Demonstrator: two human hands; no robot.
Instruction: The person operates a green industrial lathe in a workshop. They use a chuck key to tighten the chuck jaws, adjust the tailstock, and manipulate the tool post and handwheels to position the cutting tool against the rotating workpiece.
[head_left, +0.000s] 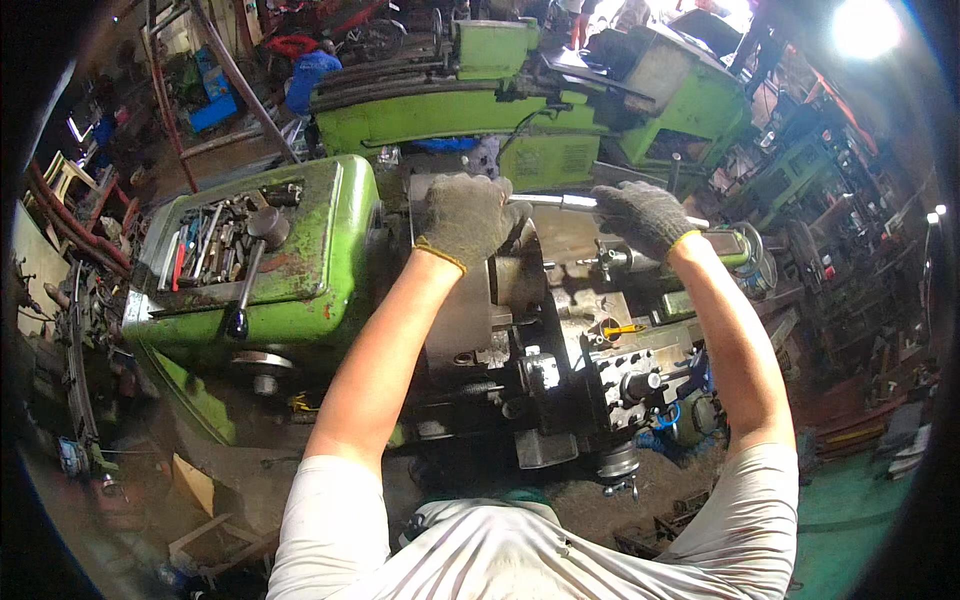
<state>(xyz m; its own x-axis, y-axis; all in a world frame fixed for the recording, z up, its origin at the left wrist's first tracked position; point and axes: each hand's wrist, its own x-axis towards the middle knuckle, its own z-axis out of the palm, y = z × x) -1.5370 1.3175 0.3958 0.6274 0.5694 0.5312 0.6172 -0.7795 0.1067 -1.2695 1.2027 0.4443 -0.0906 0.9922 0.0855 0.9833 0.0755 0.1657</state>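
Observation:
Both of my hands wear dark grey knit gloves with yellow cuffs and are raised over a green metal lathe. My left hand (463, 215) is closed at the left end of a long, shiny metal bar (560, 201), above the large round chuck (518, 275). Farther right, my right hand (645, 218) wraps round the same bar, whose tip sticks out past the glove. The bar lies nearly level between them. Its left end is hidden by my left glove. Below the hands is the lathe's tool post (632, 385), with a yellow-handled item (624, 329) behind it.
Several loose tools (210, 245) lie on top of the green headstock (345, 230) at left, beside a lever with a black knob (237, 322). A handwheel (752, 248) is at the right end. Another green lathe (430, 120) stands beyond. A person in blue (308, 80) is at the far left.

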